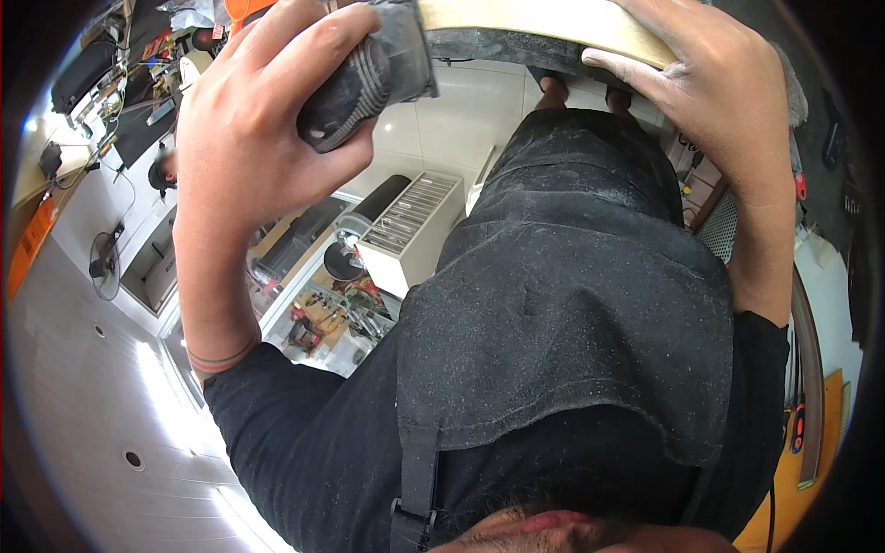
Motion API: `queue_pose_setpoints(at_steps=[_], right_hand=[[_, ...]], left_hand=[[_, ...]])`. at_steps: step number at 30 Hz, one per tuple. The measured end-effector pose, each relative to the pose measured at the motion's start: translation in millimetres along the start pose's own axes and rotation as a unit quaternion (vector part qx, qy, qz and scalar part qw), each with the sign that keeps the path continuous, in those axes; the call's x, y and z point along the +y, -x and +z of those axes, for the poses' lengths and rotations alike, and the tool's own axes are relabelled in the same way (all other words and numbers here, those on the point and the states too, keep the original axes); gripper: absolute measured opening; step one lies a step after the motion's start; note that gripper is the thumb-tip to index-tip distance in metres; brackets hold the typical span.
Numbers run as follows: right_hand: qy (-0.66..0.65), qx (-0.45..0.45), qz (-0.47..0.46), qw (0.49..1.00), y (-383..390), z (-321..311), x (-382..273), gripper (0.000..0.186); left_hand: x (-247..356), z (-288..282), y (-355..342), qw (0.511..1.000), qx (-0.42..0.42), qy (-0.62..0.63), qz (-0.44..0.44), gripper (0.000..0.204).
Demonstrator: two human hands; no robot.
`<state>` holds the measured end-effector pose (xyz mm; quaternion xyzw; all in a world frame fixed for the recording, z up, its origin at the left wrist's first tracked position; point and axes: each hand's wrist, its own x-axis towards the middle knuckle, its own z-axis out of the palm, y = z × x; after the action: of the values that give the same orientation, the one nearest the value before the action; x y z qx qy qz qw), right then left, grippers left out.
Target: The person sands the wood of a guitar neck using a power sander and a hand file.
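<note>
My left hand (253,120) is closed around the ribbed grey-black grip of a power tool (373,69) at the top of the view. The tool's head sits against the end of a pale curved wooden piece (544,20). My right hand (714,78) presses flat on the right part of that wooden piece, fingers wrapped over its edge and dusted white. Below both hands hangs my dusty black apron (572,304) over a black shirt. My feet in sandals (581,90) show under the wood.
A white slatted box (410,226) stands on the tiled floor by my left leg. Left of it is a workbench with tools and clutter (323,309). A fan (101,267) and shelves sit far left. A curved brown strip (809,369) lies at right.
</note>
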<state>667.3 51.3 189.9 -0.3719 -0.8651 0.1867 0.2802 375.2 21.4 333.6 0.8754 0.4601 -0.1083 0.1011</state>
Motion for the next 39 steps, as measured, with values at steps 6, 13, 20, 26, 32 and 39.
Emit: queue_pose_setpoints(at_steps=[6,13,20,26,32,39], right_hand=[[-0.004,-0.007,0.009,1.0,-2,-1,-2,0.041],[0.001,0.003,0.008,1.0,2,1,-3,0.041],[0.017,-0.014,0.003,1.0,3,3,0,0.041],[0.029,-0.034,0.032,0.999,3,5,-2,0.041],[0.007,0.0,0.0,1.0,2,2,-1,0.041],[0.019,-0.006,-0.007,1.0,5,6,4,0.041]], left_hand=[[8,-1,4,1.0,-0.008,-0.023,-0.013,0.062],[6,-1,2,1.0,-0.011,-0.004,-0.003,0.064],[13,1,0,1.0,-0.01,-0.013,0.003,0.064],[8,-2,4,1.0,-0.023,0.004,-0.002,0.065],[17,-2,2,0.999,-0.028,-0.002,-0.018,0.064],[13,-5,7,0.999,-0.029,-0.013,-0.011,0.065]])
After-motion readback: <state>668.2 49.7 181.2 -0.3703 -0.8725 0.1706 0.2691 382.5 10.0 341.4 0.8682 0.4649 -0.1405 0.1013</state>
